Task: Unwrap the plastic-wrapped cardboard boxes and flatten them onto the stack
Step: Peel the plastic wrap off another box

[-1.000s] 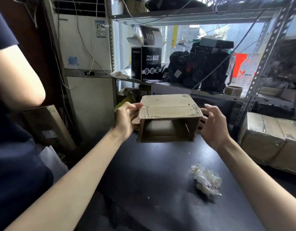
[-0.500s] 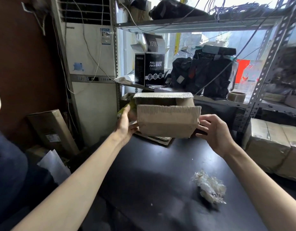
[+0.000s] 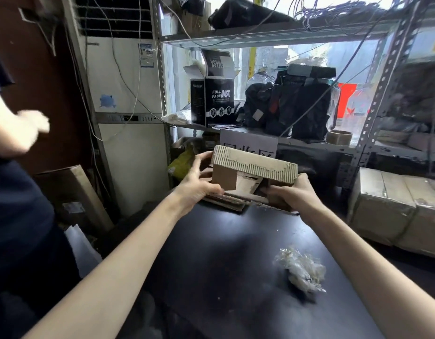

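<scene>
Fingers of our left hand (image 3: 198, 183) curl round the left end of the cardboard box (image 3: 255, 165), with the thumb on its upper edge. Our right hand (image 3: 293, 195) grips the right end from below, its fingers curled and partly hidden. We hold the box at frame centre, over the flattened stack (image 3: 226, 201) on the black table (image 3: 211, 253). Crumpled plastic wrap (image 3: 300, 270) lies at lower right.
</scene>
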Demonstrator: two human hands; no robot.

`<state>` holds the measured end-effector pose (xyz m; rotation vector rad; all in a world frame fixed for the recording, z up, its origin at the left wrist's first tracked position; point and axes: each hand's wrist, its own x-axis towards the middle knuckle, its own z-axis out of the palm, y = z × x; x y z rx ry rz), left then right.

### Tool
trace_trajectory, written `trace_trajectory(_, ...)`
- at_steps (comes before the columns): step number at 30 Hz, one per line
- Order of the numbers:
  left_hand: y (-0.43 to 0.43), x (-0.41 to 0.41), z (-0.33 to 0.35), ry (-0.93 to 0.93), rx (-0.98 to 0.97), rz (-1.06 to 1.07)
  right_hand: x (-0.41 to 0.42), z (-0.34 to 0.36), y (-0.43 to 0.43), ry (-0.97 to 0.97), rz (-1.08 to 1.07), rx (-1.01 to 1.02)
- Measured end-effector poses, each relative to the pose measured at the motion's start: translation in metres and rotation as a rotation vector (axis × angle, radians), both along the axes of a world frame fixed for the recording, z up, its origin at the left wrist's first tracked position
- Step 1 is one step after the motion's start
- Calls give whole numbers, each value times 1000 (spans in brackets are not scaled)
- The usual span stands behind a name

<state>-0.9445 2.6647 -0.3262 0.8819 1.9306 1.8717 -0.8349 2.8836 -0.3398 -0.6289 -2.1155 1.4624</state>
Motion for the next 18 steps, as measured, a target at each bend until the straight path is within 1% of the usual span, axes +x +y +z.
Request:
trace_trajectory(2,7,6,3,67,-28,112,-6,-1,-2,-24,-122,96)
trace_trajectory(4,13,8,6,82,-55,240,-4,5,-10,-53,-169,133)
trace_trajectory(5,16,5,6,88,-68,294,-3,5,-12,-53,-151,143)
trace_trajectory(7,18,3,7,89,-86,383,-2,5,-13,-44,-48,145)
trace_trajectory(9,17,1,9,47,-144,398,-1,3,-11,-31,24,141)
trace_trajectory(12,14,3,7,-15,-210,342,3,4,-11,-28,38,42)
trace_trajectory(14,13,5,4,-7,-237,340,4,6,-15,-15,85,-33)
trace_trajectory(18,15,0,-4,57,-368,478,2,17,-25,37,185,-115)
